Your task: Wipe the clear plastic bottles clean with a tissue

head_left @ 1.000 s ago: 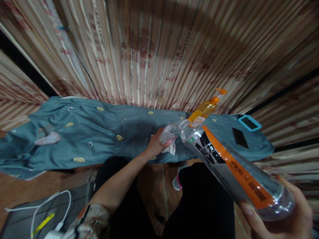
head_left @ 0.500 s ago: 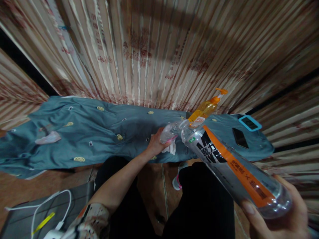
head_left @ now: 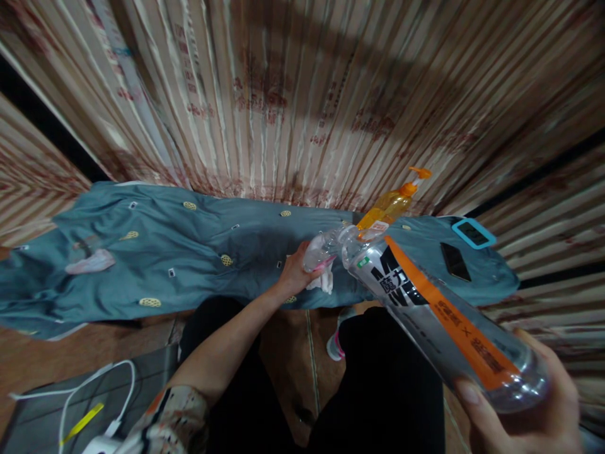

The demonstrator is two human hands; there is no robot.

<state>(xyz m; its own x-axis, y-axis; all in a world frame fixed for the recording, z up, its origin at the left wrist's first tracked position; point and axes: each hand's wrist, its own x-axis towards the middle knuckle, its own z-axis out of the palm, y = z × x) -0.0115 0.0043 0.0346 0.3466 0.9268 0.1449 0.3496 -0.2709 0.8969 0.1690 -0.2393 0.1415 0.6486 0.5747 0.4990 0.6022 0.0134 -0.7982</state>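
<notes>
Pleated curtain (head_left: pixel 274 94) behind cloth-covered table (head_left: pixel 255 246). I've got my left hand (head_left: pixel 293 276) wrapped round a small clear bottle (head_left: pixel 321 251), right hand (head_left: pixel 539 425) curled round the base of a large labelled bottle (head_left: pixel 444 321), held over the near edge. Necks seem to meet: pouring looks under way, amount left unclear. Large bottle's long axis runs diagonally, neck far-left, base near-right.

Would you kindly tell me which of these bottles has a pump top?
The amber bottle has an orange pump; the large orange-labelled bottle in the right hand and the small clear bottle in the left hand show none.
</notes>
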